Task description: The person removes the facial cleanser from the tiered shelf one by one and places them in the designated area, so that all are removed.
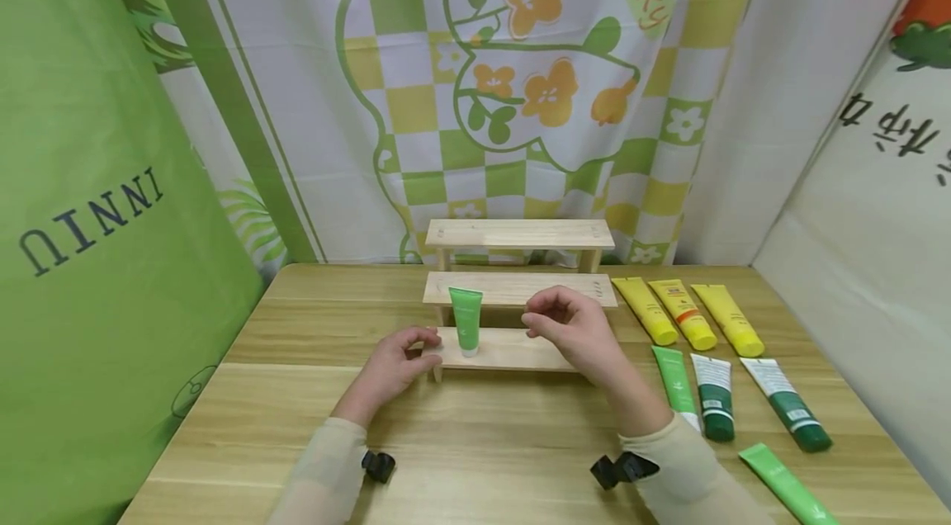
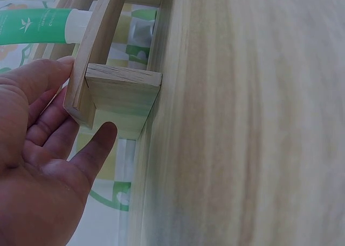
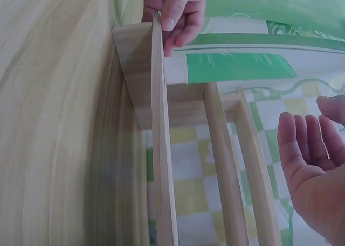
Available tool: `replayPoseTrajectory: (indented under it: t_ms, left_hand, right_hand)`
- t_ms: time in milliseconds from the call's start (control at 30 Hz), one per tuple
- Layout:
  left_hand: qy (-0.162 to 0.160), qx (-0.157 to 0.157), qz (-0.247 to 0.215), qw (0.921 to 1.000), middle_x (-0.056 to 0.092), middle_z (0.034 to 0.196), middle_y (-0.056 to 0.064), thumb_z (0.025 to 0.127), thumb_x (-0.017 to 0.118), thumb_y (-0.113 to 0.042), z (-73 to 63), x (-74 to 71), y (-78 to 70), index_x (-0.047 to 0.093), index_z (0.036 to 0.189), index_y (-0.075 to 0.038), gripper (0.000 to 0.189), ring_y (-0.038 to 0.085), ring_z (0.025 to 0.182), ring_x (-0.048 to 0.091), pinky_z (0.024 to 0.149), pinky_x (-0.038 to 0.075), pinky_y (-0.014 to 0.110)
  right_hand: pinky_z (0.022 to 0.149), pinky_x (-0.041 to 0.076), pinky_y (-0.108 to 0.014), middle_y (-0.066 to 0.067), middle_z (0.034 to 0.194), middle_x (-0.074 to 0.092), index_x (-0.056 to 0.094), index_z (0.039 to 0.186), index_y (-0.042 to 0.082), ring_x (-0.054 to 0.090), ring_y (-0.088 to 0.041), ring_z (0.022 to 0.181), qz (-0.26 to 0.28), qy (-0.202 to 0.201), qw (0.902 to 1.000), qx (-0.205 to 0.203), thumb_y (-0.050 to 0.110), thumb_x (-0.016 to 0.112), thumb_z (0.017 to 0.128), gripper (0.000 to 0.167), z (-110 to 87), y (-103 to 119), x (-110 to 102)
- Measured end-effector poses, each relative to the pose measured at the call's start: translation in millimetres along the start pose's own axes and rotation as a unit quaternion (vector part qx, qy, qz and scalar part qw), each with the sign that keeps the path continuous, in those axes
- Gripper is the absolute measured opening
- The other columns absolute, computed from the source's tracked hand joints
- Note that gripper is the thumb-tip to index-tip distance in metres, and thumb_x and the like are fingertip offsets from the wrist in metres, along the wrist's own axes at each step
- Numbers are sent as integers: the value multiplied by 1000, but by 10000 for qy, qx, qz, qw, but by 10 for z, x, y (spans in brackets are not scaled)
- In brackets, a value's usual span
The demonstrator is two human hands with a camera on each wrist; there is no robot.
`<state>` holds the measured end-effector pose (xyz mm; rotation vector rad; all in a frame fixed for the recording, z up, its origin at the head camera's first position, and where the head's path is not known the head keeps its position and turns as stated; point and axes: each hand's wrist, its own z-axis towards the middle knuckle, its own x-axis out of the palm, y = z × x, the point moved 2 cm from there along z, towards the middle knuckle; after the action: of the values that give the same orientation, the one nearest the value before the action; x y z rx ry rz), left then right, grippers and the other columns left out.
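A small green tube with a white cap [image 1: 466, 320] stands cap down on the lowest step, toward its left end. That step belongs to a three-tier wooden stand [image 1: 513, 350]. At the step's left end is my left hand [image 1: 394, 364], its thumb tip against the board's edge in the left wrist view [image 2: 48, 165], with fingers loosely bent around the corner. The tube is free of both hands. My right hand [image 1: 575, 327] hovers over the stand's right side, fingers gently bent and holding nothing; the right wrist view shows its palm [image 3: 318, 192].
Right of the stand lie several tubes: yellow ones [image 1: 682, 312] at the back, a green one [image 1: 674, 380] and white-and-dark-green ones [image 1: 715, 397] in front. Another green tube [image 1: 786, 482] lies nearest the front. A patterned curtain [image 1: 416, 96] hangs behind the table.
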<state>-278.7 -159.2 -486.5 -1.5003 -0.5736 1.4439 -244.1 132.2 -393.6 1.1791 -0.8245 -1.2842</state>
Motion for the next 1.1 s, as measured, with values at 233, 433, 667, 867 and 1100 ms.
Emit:
replayPoseTrajectory:
  t_ms: [233,433,667,867,1100]
  left_hand:
    - [-23,-95,30,9999,63,128,4,87,76,-15,0,-13,22,69,106,-16,20,23,123,56,97,51,39]
    - [-23,1,16,10000,64,127,6,87,76,-16,9,-8,41,69,106,-15,20,25,121,57,96,52,39]
    - [30,-33,-18,10000,63,129,7,87,75,-17,5,-13,29,69,107,-14,21,26,123,56,98,51,40]
    - [55,-145,-25,9999,63,129,4,87,75,-18,16,-12,22,69,107,-16,21,22,124,55,99,50,39]
    - [61,-130,-41,9999,63,129,5,88,75,-17,7,-20,2,69,107,-15,20,24,123,55,99,50,41]
  right_hand:
    - [77,58,-48,-16,97,64,64,103,-4,66,-25,80,206,126,9996,-145,9,74,88,23,85,-31,142]
    - [76,59,-43,-14,97,64,64,103,-2,65,-23,81,221,128,9996,-120,9,75,87,21,154,-60,265]
    - [74,56,-29,-12,99,64,63,106,-4,62,-24,88,117,8,9998,-173,12,76,87,28,245,-105,404]
    - [77,55,-30,-14,101,63,64,105,-1,62,-26,91,212,-92,9997,-69,11,76,87,25,292,-151,504]
    - [80,57,-31,-16,102,62,63,104,0,62,-27,94,383,-233,9990,39,9,77,85,25,326,-184,595]
